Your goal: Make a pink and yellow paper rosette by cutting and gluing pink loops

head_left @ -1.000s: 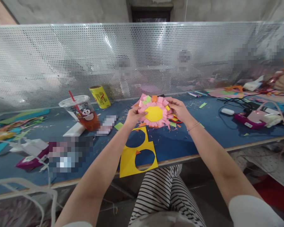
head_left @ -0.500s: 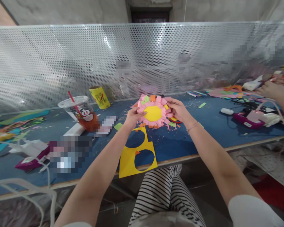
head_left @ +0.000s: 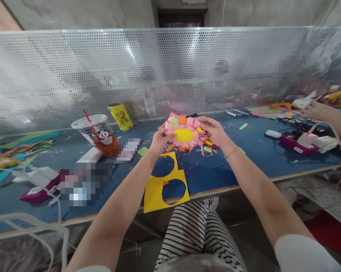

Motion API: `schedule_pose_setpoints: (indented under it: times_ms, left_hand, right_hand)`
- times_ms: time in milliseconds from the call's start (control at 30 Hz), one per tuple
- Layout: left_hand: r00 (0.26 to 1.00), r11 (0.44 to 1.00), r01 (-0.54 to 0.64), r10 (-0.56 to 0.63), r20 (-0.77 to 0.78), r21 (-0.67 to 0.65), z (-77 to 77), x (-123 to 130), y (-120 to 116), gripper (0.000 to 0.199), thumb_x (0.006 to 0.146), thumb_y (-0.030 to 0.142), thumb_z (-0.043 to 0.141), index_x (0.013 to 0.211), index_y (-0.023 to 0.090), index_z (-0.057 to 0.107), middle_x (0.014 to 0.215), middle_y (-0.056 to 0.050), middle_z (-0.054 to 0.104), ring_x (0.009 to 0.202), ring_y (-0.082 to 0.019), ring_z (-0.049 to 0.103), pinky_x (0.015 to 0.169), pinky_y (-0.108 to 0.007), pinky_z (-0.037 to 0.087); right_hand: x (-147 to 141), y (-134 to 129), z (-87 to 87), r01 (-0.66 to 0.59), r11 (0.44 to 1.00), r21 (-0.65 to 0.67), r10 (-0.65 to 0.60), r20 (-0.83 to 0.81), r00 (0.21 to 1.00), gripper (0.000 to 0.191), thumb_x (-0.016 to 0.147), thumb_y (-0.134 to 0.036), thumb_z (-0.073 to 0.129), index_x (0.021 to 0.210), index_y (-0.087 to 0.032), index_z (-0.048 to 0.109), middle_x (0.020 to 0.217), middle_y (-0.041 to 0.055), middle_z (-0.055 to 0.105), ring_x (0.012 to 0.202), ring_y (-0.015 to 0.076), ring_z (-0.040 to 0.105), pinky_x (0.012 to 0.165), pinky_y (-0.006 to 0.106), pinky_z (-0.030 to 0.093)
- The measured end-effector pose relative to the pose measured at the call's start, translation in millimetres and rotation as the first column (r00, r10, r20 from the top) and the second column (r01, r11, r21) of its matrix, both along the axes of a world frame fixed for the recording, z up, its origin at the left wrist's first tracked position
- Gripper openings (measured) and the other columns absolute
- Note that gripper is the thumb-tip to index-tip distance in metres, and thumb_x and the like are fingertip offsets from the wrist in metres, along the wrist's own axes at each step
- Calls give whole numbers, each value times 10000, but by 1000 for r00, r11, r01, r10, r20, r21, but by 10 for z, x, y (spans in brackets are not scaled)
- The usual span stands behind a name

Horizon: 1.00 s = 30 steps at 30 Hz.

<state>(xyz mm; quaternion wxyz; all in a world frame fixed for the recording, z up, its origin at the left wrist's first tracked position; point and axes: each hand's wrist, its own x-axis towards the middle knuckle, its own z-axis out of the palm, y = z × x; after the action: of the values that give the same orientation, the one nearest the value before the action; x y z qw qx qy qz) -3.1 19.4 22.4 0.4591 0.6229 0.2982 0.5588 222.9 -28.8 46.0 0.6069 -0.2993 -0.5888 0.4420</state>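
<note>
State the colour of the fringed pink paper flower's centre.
Yellow: the flat centre of the fringed pink paper flower, best in the head view.

One head-worn camera looks forward and down from above the wearer's striped trousers at bottom centre, near the hands in the middle, with forearms entering from lower left and lower right. The table crosses mid-frame; a perforated screen spans the upper part.
</note>
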Motion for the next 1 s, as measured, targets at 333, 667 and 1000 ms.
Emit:
schedule_pose_setpoints:
  times_ms: [333,667,1000]
  left_hand:
    - [997,991,-72,69,34,116,44,5,-36,255,519,263,762,738,165,678,754,-14,662,709,-135,596,702,-284,475]
    - [984,926,-171,177,12,338,64,-65,4,138,581,240,716,672,166,643,776,-37,647,736,-138,585,702,-302,460]
    - [841,534,-201,524,-134,821,150,-85,-137,132,712,309,634,655,198,594,853,-50,648,880,-174,585,804,-372,457]
  right_hand:
    - [60,135,-124,23,998,63,-21,-37,999,273,577,-344,736,794,-215,632,715,-21,618,641,94,571,572,231,472]
    - [102,121,-134,-94,974,206,69,122,990,227,632,-381,704,795,-227,664,846,18,658,846,152,606,817,341,470]
    - [173,-47,-15,-2,742,671,-429,477,767,451,743,-360,541,1179,-253,496,1220,79,491,1179,232,411,1004,443,309]
